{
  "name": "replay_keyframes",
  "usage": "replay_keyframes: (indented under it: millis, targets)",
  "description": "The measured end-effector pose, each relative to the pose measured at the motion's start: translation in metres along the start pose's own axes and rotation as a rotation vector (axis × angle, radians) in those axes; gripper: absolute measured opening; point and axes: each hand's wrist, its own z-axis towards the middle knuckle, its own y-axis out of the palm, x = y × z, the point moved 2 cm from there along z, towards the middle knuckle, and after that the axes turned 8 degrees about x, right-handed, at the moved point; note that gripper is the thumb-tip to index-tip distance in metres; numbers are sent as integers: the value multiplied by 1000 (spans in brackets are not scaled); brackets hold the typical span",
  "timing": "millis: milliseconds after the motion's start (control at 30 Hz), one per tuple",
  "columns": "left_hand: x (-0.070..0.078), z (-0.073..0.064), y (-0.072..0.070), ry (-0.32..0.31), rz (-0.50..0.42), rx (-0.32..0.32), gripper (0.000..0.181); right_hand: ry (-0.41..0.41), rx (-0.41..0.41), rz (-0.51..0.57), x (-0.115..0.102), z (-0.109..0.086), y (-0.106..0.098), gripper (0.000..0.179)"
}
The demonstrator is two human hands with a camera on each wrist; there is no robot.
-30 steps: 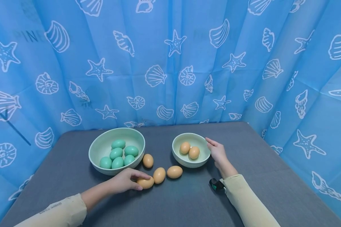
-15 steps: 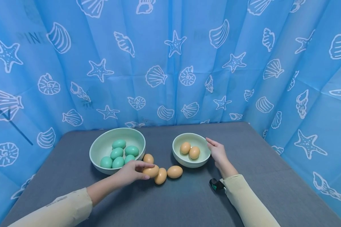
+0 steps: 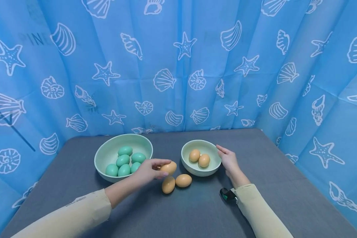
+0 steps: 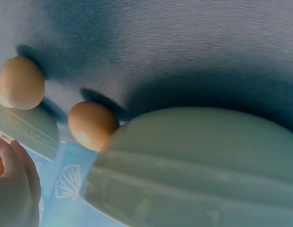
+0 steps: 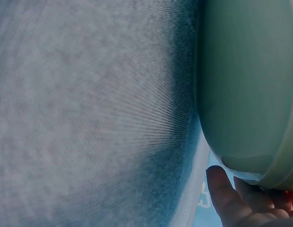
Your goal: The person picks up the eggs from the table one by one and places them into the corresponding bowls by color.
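Observation:
In the head view my left hand (image 3: 150,171) pinches a brown egg (image 3: 168,168) between thumb and fingers, above the table between the two bowls. Two brown eggs, one upright-looking (image 3: 168,185) and one lying sideways (image 3: 183,180), rest just below it. Another brown egg (image 4: 92,125) sits against the large bowl (image 4: 198,156) in the left wrist view, hidden behind my hand from the head. My right hand (image 3: 229,162) rests with extended fingers against the right side of the small pale green bowl (image 3: 200,172), which holds two brown eggs (image 3: 194,155).
The large light green bowl (image 3: 99,168) at the left holds several green eggs (image 3: 124,170). A dark grey cloth covers the table (image 3: 193,211). A blue curtain (image 3: 178,96) with white shell and starfish prints hangs behind and along the right side.
My left hand has lifted the brown egg from beside the others and carried it up and right toward the small bowl. The right hand stays at that bowl's side.

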Motion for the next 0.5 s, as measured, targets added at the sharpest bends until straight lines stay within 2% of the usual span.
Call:
replay_keyframes:
  millis: [200, 500]
  targets:
    - [5, 9, 11, -73, -27, 55, 45, -3, -2, -7, -1, 0, 0, 45]
    - [16, 22, 28, -85, -74, 121, 44, 4, 4, -11, 0, 0, 1, 45]
